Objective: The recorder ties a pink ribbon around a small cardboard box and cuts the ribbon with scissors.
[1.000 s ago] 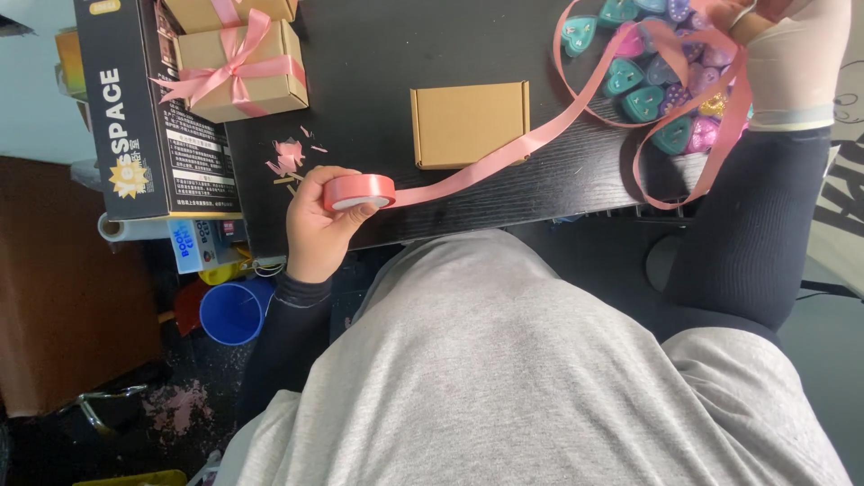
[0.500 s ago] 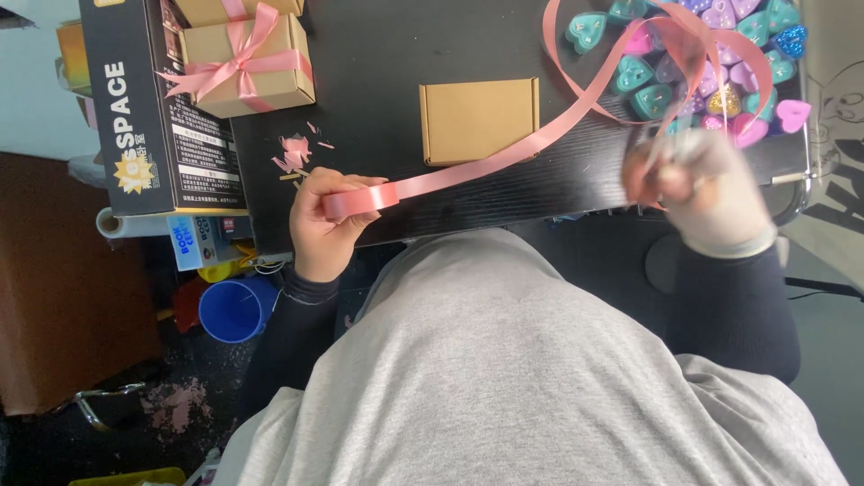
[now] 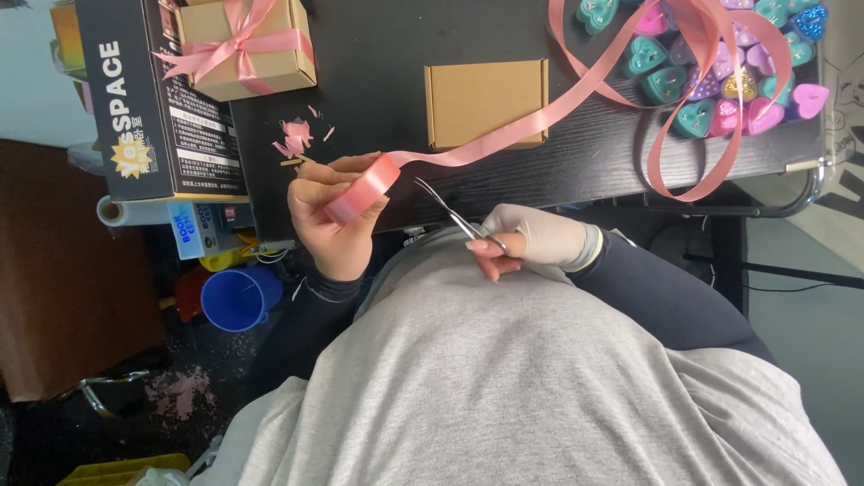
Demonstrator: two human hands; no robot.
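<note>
The right hand (image 3: 531, 238) has dropped from the far ribbon loops and now pinches scissors (image 3: 450, 214), tips aimed toward ten o'clock at the ribbon (image 3: 504, 139) leaving the roll (image 3: 360, 189) clasped in the left hand (image 3: 328, 220), nearer.

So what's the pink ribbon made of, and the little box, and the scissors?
The pink ribbon looks like smooth satin-type fabric or plastic: it shines and curls in soft loops. The little box looks like plain brown cardboard, matte with folded edges. The scissors in the right hand look like thin, shiny metal.
</note>
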